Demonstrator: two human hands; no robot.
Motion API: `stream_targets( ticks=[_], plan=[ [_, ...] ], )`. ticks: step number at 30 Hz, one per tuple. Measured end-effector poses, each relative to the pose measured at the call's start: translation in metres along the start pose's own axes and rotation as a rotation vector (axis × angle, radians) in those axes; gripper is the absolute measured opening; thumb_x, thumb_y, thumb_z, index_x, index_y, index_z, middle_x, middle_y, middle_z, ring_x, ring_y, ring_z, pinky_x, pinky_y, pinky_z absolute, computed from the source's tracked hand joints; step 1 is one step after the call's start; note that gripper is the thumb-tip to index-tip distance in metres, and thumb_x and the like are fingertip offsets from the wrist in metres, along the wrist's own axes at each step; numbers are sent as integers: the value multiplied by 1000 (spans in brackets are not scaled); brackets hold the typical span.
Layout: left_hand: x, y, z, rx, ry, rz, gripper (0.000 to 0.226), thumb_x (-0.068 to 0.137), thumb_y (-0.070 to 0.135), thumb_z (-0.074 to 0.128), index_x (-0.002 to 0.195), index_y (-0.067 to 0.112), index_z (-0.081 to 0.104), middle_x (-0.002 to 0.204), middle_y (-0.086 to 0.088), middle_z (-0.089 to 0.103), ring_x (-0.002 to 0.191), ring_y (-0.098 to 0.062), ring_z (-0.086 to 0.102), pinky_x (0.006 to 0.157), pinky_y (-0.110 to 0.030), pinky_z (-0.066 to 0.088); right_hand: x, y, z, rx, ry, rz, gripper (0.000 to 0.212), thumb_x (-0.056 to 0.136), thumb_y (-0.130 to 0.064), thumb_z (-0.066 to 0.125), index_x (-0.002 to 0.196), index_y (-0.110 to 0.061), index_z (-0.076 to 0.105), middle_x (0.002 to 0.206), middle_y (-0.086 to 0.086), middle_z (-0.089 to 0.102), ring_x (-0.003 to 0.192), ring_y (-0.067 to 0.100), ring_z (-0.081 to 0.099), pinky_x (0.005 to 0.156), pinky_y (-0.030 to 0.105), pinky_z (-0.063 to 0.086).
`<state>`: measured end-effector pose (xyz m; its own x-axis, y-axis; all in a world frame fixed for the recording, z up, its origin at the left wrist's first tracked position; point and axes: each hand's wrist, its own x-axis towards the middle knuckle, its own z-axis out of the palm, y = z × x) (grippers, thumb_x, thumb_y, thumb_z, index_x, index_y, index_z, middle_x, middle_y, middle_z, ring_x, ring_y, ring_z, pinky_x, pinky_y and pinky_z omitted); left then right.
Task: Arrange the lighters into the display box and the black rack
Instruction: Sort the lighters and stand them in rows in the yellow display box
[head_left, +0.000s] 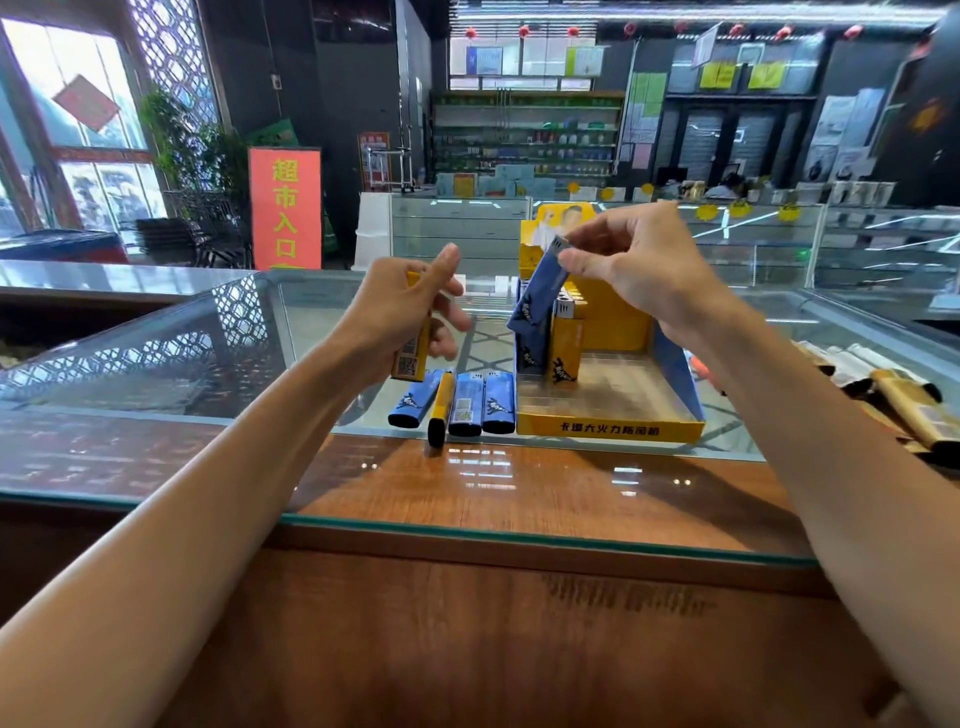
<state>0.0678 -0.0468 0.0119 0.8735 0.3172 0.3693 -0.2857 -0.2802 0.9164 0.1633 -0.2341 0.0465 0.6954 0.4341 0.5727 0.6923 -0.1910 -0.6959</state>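
A yellow and blue display box (608, 430) stands on the glass counter with a few lighters upright at its back left. My right hand (639, 270) pinches the top of a blue lighter (540, 291), tilted over the box's left side. My left hand (410, 312) grips a yellow lighter (413, 358) upright, just left of the box. Several lighters lie flat on the glass left of the box: three blue ones (467, 402) and a yellow one (441, 408). I see no black rack.
More lighters, gold, white and dark (883, 384), lie at the right edge of the counter behind my right forearm. The glass top (519, 530) ends over brown wood near me. Shop counters and shelves fill the background.
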Motion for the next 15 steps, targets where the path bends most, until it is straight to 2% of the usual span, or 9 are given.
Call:
stream_targets(
  ticks=[2, 4, 7, 11, 15],
  plan=[
    [1, 0, -2, -23, 32, -44, 33, 96, 36, 47, 86, 5, 54, 44, 4, 51, 33, -8, 45, 33, -17, 38, -1, -2, 5, -99, 2, -41, 18, 81, -13, 72, 98, -7, 70, 91, 7, 69, 82, 19, 62, 78, 29, 54],
    [2, 2, -3, -96, 16, -113, 30, 97, 35, 45, 91, 6, 53, 43, 8, 44, 33, -6, 40, 33, -17, 35, -2, -6, 7, -159, 9, -79, 18, 81, -16, 73, 97, -8, 72, 90, 6, 70, 83, 22, 64, 79, 34, 55],
    [4, 6, 0, -163, -12, -223, 25, 97, 33, 45, 97, 9, 51, 46, 8, 40, 35, -7, 37, 34, -18, 32, 0, -8, 1, -158, 48, -98, 17, 80, -15, 74, 96, -10, 72, 87, 5, 70, 75, 11, 60, 69, 26, 52],
    [5, 9, 1, -154, -55, -282, 15, 92, 22, 49, 97, 8, 49, 54, 5, 41, 40, -9, 38, 39, -17, 33, -1, -7, 1, -192, 39, -97, 19, 80, -15, 74, 98, -11, 72, 81, -2, 66, 63, -2, 51, 58, 11, 42],
    [4, 10, -1, -214, -172, -301, 18, 87, 12, 43, 105, 9, 40, 59, 3, 46, 47, -9, 40, 44, -19, 35, 0, -9, -5, -181, 77, -104, 16, 79, -15, 74, 95, -15, 72, 80, -1, 66, 65, 0, 53, 58, 10, 42]
  ],
)
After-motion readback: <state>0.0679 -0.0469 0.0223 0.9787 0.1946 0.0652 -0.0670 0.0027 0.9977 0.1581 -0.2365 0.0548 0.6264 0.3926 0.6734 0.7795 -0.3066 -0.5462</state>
